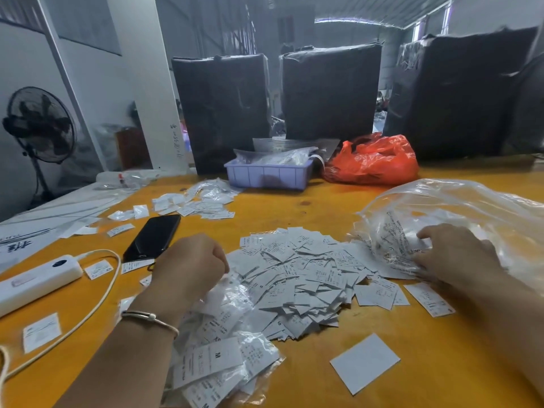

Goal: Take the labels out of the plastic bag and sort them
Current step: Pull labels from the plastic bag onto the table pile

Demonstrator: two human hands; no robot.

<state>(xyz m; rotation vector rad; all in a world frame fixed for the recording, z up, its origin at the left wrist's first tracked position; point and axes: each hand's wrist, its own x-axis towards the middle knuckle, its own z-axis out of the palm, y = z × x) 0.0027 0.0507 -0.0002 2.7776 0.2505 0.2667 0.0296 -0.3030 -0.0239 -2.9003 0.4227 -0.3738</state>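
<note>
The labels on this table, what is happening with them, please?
A person is sorting small white labels at an orange table. The main pile of labels lies loose between the hands. The right hand grips the edge of a large clear plastic bag. The left hand is curled at the pile's left edge beside a phone; whether it holds labels cannot be seen. A smaller group of labels lies farther back.

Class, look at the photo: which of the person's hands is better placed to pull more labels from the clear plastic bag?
Probably the right hand: it already grips the clear plastic bag at its mouth. The left hand is fisted at the label pile.
</note>
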